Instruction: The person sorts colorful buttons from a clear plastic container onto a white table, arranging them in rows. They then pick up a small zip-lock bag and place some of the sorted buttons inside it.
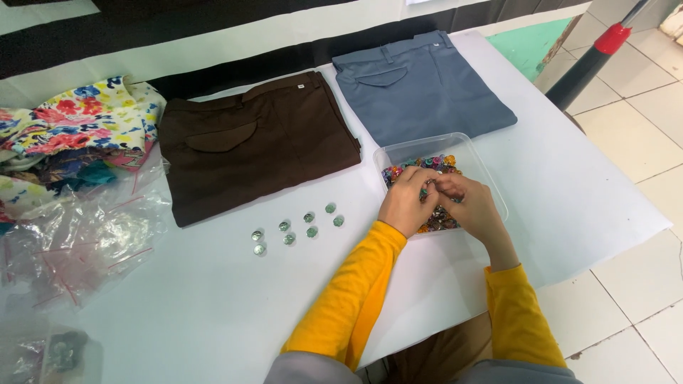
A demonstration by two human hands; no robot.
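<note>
Clear plastic tub (pixel 484 178) of mixed coloured buttons (pixel 430 165), right of frame centre on the white desk (pixel 213 306): left hand (pixel 407 203) and right hand (pixel 469 206) meet inside, grip pinched on buttons, green button rows (pixel 295 227) lying leftward, nearer the left hand.

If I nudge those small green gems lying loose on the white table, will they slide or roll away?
The green gems look small, round and glossy, so they would probably skate easily across the smooth white table. They seem to lie flat, so sliding is likelier than rolling. Being tiny, they may slip from a pinch.
</note>
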